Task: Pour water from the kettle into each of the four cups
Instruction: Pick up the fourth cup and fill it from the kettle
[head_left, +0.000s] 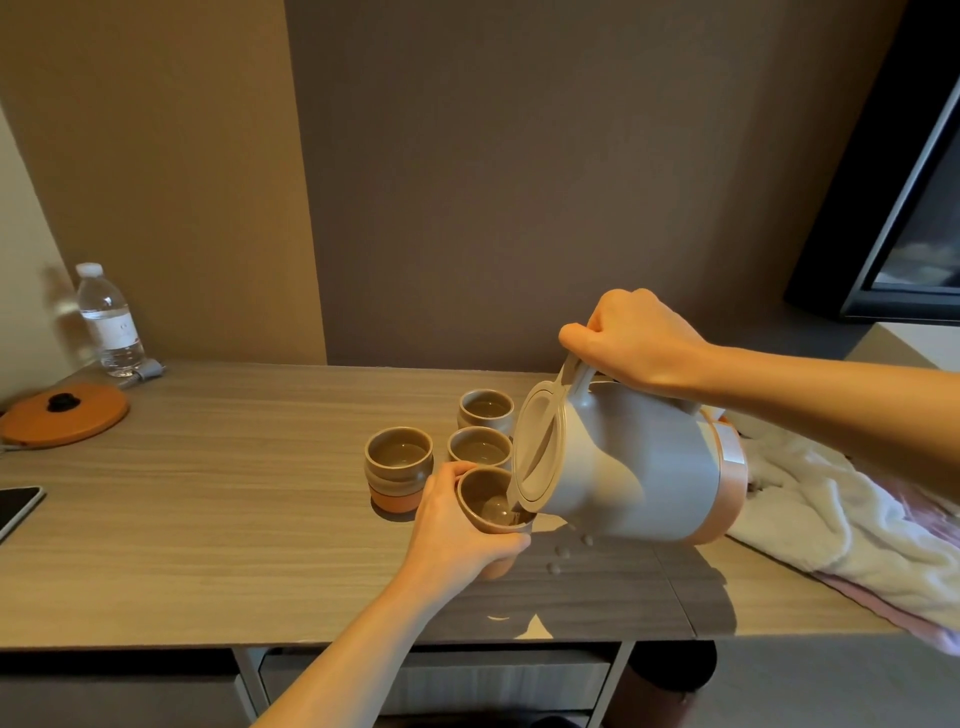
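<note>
My right hand (636, 340) grips the handle of a grey kettle (639, 462) with an orange base band, tilted left so its spout hangs over the nearest cup. Water runs into that brown cup (491, 506), which my left hand (457, 525) holds round its side just above the table. A few drops fall below the spout. Three more brown cups stand behind: one at the left (399, 460), one in the middle (479, 448), one farthest back (485, 408). All three hold water.
The wooden table (208, 519) carries the orange kettle base (65, 413) and a water bottle (110, 322) at the far left, a phone (15, 506) at the left edge, and a white towel (831, 519) at the right. A wall is close behind.
</note>
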